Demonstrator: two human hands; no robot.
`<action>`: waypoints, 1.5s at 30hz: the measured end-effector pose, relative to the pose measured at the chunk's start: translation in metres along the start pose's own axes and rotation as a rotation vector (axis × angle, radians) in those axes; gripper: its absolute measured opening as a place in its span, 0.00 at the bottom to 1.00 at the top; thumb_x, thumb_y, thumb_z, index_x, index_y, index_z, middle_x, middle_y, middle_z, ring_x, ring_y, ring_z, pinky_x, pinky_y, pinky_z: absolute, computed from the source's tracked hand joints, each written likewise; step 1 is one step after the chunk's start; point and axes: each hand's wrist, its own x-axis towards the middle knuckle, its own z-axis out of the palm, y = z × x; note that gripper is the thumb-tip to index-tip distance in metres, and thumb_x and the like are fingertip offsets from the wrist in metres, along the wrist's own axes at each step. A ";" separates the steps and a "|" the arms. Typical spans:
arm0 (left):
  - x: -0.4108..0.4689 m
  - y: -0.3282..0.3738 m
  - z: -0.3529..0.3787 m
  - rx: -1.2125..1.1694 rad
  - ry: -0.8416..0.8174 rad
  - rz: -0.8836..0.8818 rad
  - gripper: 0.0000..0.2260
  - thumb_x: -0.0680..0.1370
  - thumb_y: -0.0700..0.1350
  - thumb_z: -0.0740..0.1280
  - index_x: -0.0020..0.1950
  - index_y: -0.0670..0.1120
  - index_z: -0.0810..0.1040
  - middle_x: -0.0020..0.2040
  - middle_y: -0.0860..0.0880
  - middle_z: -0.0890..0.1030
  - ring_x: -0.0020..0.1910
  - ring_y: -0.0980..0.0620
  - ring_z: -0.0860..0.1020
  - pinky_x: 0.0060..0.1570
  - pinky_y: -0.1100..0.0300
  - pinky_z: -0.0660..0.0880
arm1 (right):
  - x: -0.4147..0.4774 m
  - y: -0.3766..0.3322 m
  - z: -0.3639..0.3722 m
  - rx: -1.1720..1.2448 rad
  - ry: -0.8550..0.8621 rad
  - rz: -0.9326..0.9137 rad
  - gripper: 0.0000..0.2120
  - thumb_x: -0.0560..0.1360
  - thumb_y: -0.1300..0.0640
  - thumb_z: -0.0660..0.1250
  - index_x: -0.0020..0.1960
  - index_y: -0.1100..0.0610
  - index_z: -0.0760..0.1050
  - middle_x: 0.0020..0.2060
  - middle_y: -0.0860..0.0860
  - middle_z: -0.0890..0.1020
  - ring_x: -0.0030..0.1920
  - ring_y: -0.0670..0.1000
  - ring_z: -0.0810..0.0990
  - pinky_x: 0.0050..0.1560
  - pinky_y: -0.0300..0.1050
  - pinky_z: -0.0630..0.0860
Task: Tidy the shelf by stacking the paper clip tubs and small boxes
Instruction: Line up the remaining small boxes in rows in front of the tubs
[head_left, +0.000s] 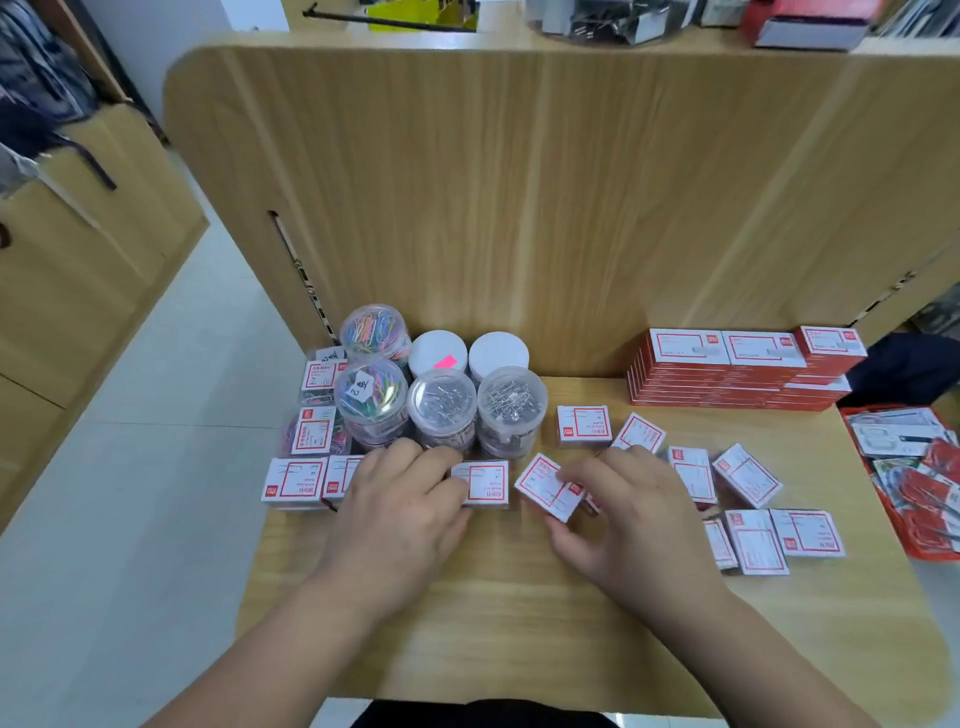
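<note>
Right hand (618, 512): grip pinches tilted box (548, 486), thumb on near edge, fingers on far edge, mid shelf (519, 623). Left hand (400, 499): grip curled on flat box (480, 483), thumb at its left edge, in the front row of boxes. Loose small boxes (748, 475) scattered to the right. Paper clip tubs (441, 410) stand just behind the left hand, in two rows. Red box stack (727, 374) far right against the back panel.

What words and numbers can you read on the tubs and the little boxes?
"2", then a handwritten mark I cannot read: white sticker on the coloured-clip tub.
Small boxes, including the tilted box the right hand pinches: red-framed labels, print too blurred.
Red flat boxes: print too small.
Pink sticker on a white lid: no writing shows.
</note>
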 end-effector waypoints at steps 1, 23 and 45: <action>0.000 0.000 -0.001 -0.002 0.010 -0.005 0.07 0.72 0.49 0.73 0.40 0.47 0.79 0.50 0.49 0.81 0.42 0.45 0.72 0.41 0.51 0.69 | 0.001 -0.001 0.004 -0.021 0.000 0.010 0.13 0.68 0.44 0.68 0.47 0.51 0.80 0.37 0.48 0.77 0.39 0.55 0.76 0.41 0.50 0.73; -0.001 -0.002 0.006 -0.119 0.033 0.012 0.05 0.74 0.47 0.73 0.47 0.47 0.82 0.50 0.50 0.82 0.41 0.45 0.73 0.40 0.51 0.73 | 0.011 0.006 0.018 -0.183 -0.224 0.007 0.18 0.64 0.36 0.69 0.46 0.48 0.76 0.42 0.44 0.80 0.52 0.55 0.76 0.54 0.55 0.69; 0.017 0.076 0.013 -0.249 -0.036 0.138 0.11 0.73 0.54 0.71 0.46 0.48 0.80 0.46 0.51 0.79 0.42 0.46 0.74 0.41 0.53 0.72 | -0.027 0.078 -0.065 -0.123 -0.319 0.005 0.18 0.58 0.38 0.72 0.46 0.42 0.79 0.45 0.38 0.78 0.52 0.51 0.75 0.49 0.50 0.69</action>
